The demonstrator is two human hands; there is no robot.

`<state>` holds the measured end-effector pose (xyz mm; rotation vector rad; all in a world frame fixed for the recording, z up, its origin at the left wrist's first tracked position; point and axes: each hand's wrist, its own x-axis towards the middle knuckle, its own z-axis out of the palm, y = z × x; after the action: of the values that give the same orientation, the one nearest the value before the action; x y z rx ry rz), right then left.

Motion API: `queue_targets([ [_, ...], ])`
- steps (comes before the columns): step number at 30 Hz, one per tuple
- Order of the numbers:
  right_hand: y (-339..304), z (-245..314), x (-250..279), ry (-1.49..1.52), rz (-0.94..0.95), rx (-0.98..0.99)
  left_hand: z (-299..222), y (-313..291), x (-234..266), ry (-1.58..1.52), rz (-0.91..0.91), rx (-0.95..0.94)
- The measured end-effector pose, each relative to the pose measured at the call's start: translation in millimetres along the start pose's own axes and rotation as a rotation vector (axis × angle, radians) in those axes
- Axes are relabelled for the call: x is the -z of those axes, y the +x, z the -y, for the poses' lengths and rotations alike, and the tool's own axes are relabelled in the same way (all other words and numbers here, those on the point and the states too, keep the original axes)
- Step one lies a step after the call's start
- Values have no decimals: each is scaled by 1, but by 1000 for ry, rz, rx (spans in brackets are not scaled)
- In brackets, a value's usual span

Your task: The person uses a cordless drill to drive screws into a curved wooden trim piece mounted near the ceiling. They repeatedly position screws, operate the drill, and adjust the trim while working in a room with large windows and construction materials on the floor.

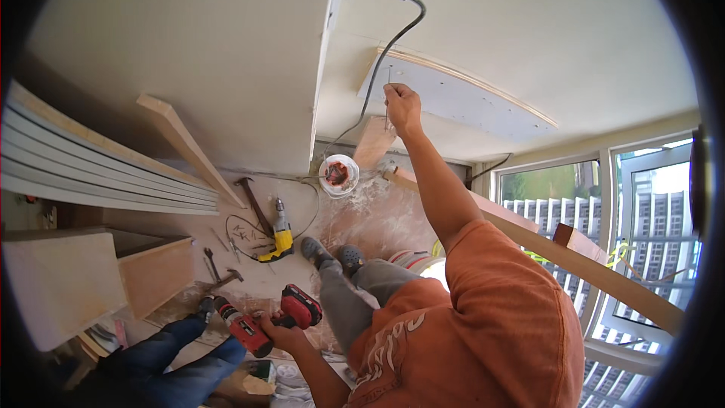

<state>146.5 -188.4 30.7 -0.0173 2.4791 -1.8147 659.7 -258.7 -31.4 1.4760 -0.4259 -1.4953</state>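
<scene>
My right hand (402, 109) is raised to the wall, its fingers closed on a thin, dark, wire-like rod (388, 77). The rod crosses the left end of a pale board (453, 92) that has a light wood edge and several small dark marks. Low at my left side, my left hand (278, 334) grips a red and black cordless drill (248, 332) by its handle. The drill's chuck points to the upper left, toward another person's dark shoe. Its battery (300, 306) sticks out on the right of my hand.
A yellow corded drill (281, 240), a hammer (257, 208) and other hand tools lie on the dusty floor. Beside the wall stands a white bucket (337, 175). A black cable (411, 26) hangs from a plug. Another person's jeans (162, 347) show lower left. Timber (589, 264) slants across the windows.
</scene>
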Motion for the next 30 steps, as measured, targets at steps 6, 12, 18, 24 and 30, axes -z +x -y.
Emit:
queue_targets([
  [6,-1,15,0,82,-6,-70,-26,32,25,175,175,28],
  [12,10,20,-5,-99,-107,-3,-55,14,4,365,209,38],
  [18,27,34,-12,-69,-149,-115,-59,14,-3,460,299,97],
  [24,15,24,1,-29,54,-135,-69,-29,-39,564,284,56],
  [30,24,7,-8,-28,-68,-86,-55,-29,-43,634,393,202],
])
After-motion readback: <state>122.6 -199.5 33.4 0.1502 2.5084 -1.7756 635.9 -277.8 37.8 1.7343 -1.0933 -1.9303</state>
